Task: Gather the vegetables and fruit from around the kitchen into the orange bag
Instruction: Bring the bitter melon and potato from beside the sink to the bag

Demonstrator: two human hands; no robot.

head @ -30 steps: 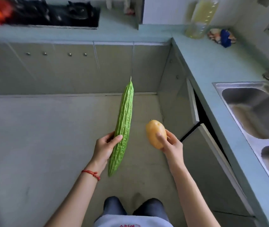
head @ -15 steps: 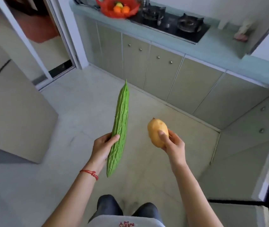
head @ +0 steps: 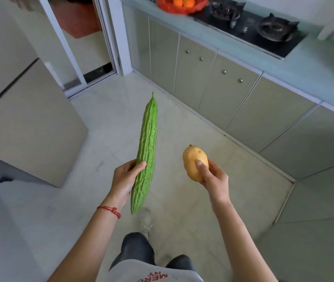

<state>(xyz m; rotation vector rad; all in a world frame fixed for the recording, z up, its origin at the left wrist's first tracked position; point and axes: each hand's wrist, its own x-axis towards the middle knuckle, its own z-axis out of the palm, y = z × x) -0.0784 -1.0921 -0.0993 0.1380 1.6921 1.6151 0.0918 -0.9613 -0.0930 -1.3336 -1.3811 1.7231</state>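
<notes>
We hold a long green gourd (head: 147, 151) in our left hand (head: 124, 180). The gourd stands almost straight up, and its thin pointy tip aims up and away from us, toward the cupboards (head: 219, 84). Its fat round end hangs down below our wrist. Its skin is bumpy and wrinkly all over. Our left fingers wrap round its lower half, and the thumb presses on the front. A red string (head: 110, 211) is tied round that wrist. Our right hand (head: 215, 178) holds a yellow fruit (head: 194, 162) just beside the gourd, not touching it. The fruit is smooth and shaped like an egg, with a little nub at the top. It stands up too, and leans a bit to the left. Our thumb lies across its front and our fingers curl behind it. Both things are up in the air over the pale tile floor (head: 105, 123), which is shiny. Far ahead, the orange bag (head: 174, 8) sits on the light blue counter (head: 308, 66), next to the black stove (head: 251, 21). The bag looks thin and crinkly, and it is open on top. Round orange fruits (head: 183, 2) lie inside it. The cupboards under the counter are flat and grey-green, with small round silver knobs (head: 224, 72). A big beige box (head: 25, 129) with flat sides stands on our left.
</notes>
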